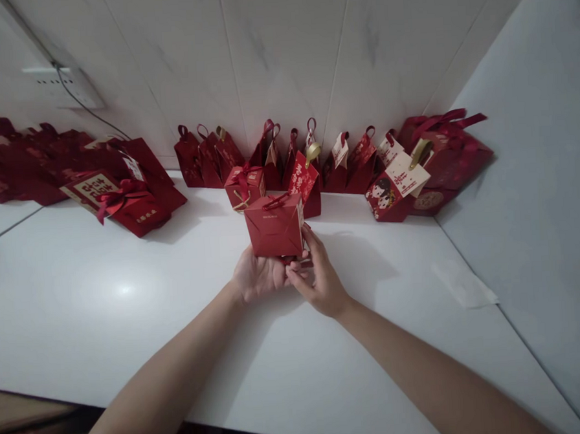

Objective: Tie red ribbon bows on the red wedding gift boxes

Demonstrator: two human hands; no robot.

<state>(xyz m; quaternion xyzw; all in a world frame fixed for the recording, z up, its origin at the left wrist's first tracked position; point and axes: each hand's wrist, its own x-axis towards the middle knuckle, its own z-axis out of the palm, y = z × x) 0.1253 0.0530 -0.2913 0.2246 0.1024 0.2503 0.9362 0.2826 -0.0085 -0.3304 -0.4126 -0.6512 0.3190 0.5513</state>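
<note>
A red gift box (274, 231) with folded flaps and a dark red ribbon on top is held up over the table. Palm up, my left hand (259, 277) supports it from below, fingers pointing right. My right hand (325, 280) grips its right side, the thumb reaching in under the box near the left fingertips. Some dark red ribbon hangs by the fingers beneath the box. Just behind it stand a small red box with a bow (249, 180) and a red box with a gold loop (310, 183).
Against the tiled wall stands a row of several red loop-handled boxes (209, 160). More red bags (48, 158) and a bow-tied box (141, 212) are at the left. A large ribboned bag (452, 163) sits at the right. White tissue (466, 285) lies on the white table (179, 333).
</note>
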